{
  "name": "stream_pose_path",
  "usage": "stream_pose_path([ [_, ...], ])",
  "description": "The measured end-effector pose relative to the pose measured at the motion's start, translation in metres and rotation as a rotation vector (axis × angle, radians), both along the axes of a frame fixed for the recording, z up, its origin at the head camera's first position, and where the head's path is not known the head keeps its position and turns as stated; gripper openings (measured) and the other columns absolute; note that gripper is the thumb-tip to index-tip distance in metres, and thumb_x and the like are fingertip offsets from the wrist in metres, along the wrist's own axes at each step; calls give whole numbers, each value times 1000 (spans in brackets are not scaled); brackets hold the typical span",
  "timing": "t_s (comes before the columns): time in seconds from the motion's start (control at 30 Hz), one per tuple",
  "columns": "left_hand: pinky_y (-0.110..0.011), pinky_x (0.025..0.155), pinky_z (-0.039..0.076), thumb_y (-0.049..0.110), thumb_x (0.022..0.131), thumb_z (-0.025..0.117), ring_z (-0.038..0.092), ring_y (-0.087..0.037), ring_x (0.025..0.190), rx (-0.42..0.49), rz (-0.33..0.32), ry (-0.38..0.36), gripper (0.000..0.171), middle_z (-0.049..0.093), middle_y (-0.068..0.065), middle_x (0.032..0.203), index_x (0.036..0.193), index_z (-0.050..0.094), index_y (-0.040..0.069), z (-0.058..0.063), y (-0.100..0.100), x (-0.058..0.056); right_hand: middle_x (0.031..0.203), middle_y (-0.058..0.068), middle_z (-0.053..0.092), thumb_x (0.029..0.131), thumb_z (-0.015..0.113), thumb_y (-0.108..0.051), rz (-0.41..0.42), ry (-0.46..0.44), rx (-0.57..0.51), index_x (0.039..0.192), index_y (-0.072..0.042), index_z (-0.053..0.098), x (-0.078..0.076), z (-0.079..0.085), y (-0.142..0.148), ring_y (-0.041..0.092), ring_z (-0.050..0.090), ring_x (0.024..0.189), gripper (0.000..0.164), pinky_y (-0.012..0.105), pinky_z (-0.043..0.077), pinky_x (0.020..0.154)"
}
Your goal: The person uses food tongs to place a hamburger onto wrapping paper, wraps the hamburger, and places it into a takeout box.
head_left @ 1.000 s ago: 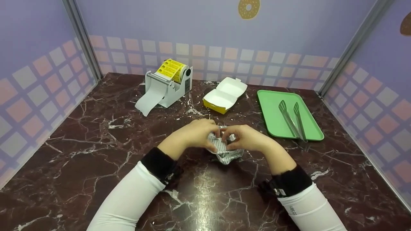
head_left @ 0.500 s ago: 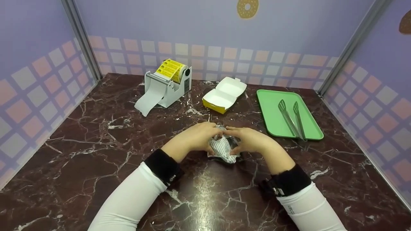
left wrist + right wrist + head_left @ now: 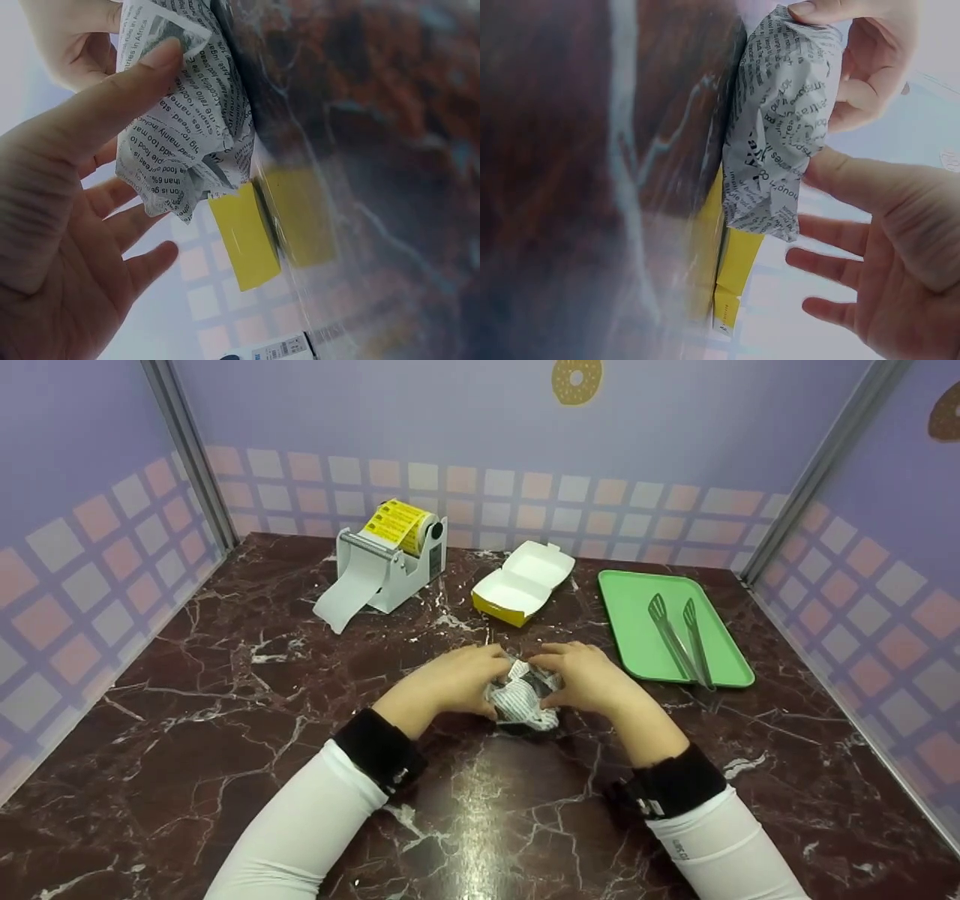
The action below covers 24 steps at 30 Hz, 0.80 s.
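Between the two hands, a bundle wrapped in newsprint-patterned paper (image 3: 520, 703) rests on the dark marbled table. Its contents are hidden by the crumpled folds. The left hand (image 3: 459, 679) holds the bundle's left side, and its thumb (image 3: 161, 64) presses on the printed paper in the left wrist view. Opposite it, the right hand (image 3: 586, 676) holds the right side; the right wrist view has its thumb (image 3: 840, 176) against the paper (image 3: 780, 127) and the other fingers spread behind.
Behind the hands stands an opened white-and-yellow takeaway box (image 3: 516, 591). A label dispenser (image 3: 394, 559) with a yellow roll is at back left. On the right, metal tongs (image 3: 679, 641) lie on a green tray (image 3: 637, 652). Walls enclose the table's back and sides.
The paper's loose front has been folded and gathered into a more compact bundle. Both hands have eased slightly apart, from over its top to its sides.
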<state>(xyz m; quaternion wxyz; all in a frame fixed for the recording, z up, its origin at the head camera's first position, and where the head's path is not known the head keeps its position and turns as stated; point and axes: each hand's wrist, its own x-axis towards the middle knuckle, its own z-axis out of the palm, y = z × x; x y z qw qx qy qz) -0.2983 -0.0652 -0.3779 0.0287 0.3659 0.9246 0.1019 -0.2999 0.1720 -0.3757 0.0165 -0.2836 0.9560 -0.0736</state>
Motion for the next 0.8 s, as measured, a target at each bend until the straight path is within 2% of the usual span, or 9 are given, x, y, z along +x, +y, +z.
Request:
stream_pose_path([
  [0.17, -48, 97, 60, 26, 82, 89, 69, -30, 106, -24, 29, -6, 48, 64, -9, 122, 119, 61, 13, 1, 0, 3, 155, 19, 58, 81, 90, -35, -28, 57, 11, 143, -13, 65, 1, 1, -1, 46, 55, 141, 70, 67, 41, 118],
  [0.33, -49, 93, 61, 24, 84, 86, 68, -31, 102, -35, 33, 3, 46, 63, -10, 118, 120, 59, 12, 0, 2, 2, 154, 16, 60, 86, 86, -31, -13, 47, -18, 144, -11, 63, 2, 6, -1, 43, 58, 139, 66, 66, 42, 118],
  [0.5, -50, 91, 61, 27, 86, 85, 69, -32, 101, -39, 49, 10, 46, 63, -9, 119, 121, 57, 13, -2, 1, -1, 150, 18, 63, 92, 80, -33, 21, 64, -80, 140, -6, 66, 4, 14, 3, 42, 61, 136, 56, 62, 44, 118],
  [0.6, -51, 92, 61, 27, 86, 85, 69, -33, 102, -42, 57, 21, 46, 64, -10, 120, 121, 58, 13, -3, 0, -2, 148, 20, 64, 93, 80, -31, 44, 63, -116, 136, -4, 68, 7, 18, 3, 42, 63, 135, 52, 58, 47, 117],
  [0.8, -50, 96, 60, 29, 86, 85, 68, -33, 108, -31, 66, 20, 50, 65, -12, 124, 124, 58, 11, -4, -4, -4, 150, 20, 62, 94, 78, -32, 96, 13, -124, 139, -7, 67, 7, 8, -5, 41, 62, 136, 53, 54, 48, 118],
])
